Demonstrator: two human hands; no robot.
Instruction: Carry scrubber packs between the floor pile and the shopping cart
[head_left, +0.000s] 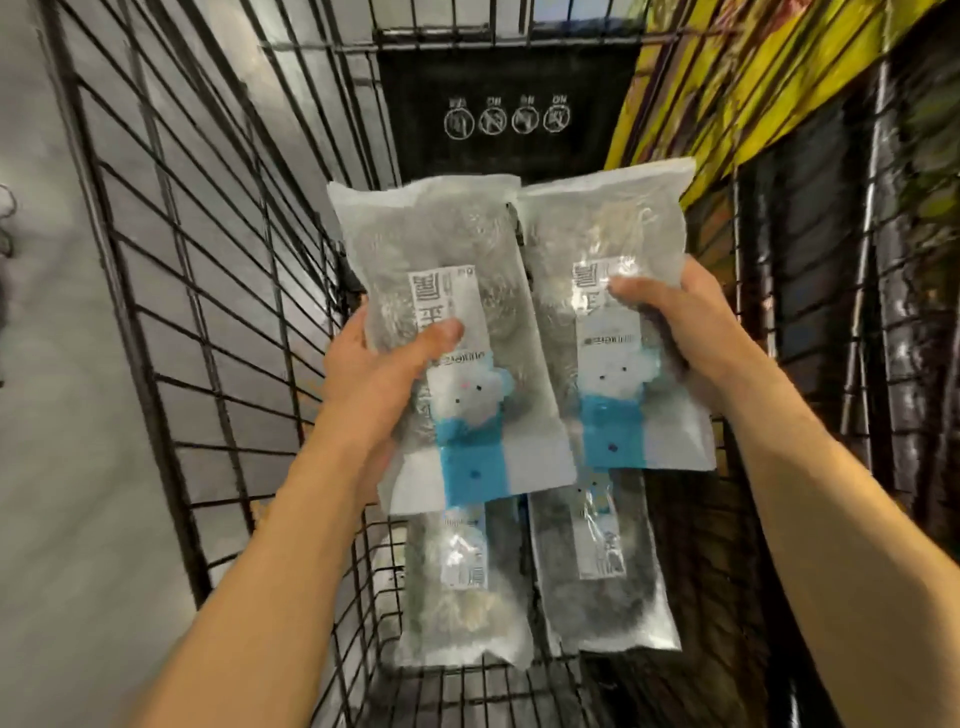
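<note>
My left hand grips a clear plastic packet of steel scourers with a white and blue label, thumb across its front. My right hand grips a second, matching packet beside it, thumb on the label. Both packets are held upright, side by side, above the inside of a black wire shopping cart. Two more such packets lie flat on the cart's floor below: one on the left and one on the right.
The cart's far wall carries a black panel with white round symbols. Grey floor shows through the left wire side. Yellow and green packaging and dark shelving stand beyond the right side.
</note>
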